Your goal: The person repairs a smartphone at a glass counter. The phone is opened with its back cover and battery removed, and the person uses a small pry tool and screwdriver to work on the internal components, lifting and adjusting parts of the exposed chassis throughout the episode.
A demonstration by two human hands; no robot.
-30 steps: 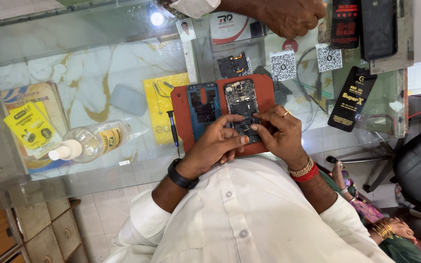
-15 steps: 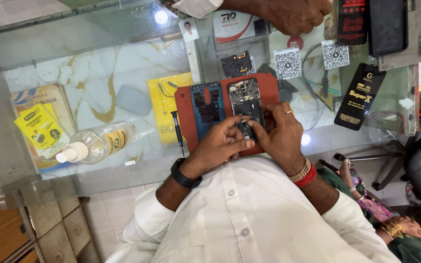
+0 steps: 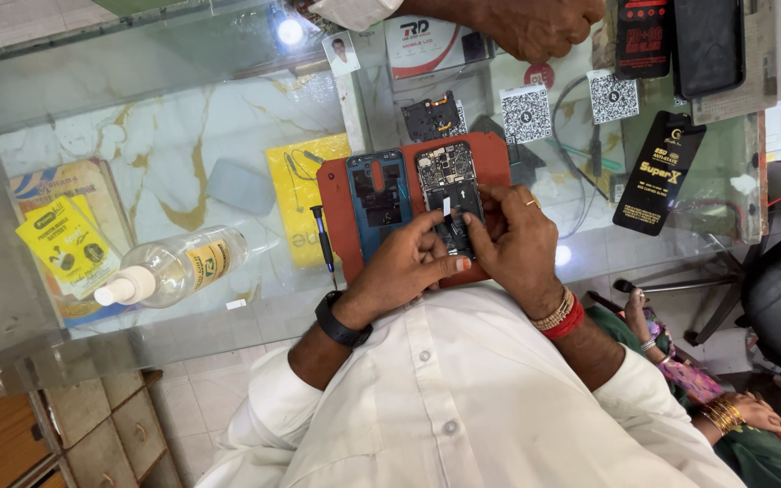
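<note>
A yellow packet (image 3: 67, 246) lies far left, a black packet (image 3: 660, 172) right. Both hands, left hand (image 3: 406, 268) and right hand (image 3: 519, 242), pinch the opened phone (image 3: 445, 181) on the red mat (image 3: 341, 217).

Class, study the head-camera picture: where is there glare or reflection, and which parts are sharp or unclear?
Head view: a bright lamp reflection glares on the glass counter, with a smaller glint near its front edge; the left hand, right hand and opened phone are sharp; the small white piece between the fingertips is too small to identify.
</note>
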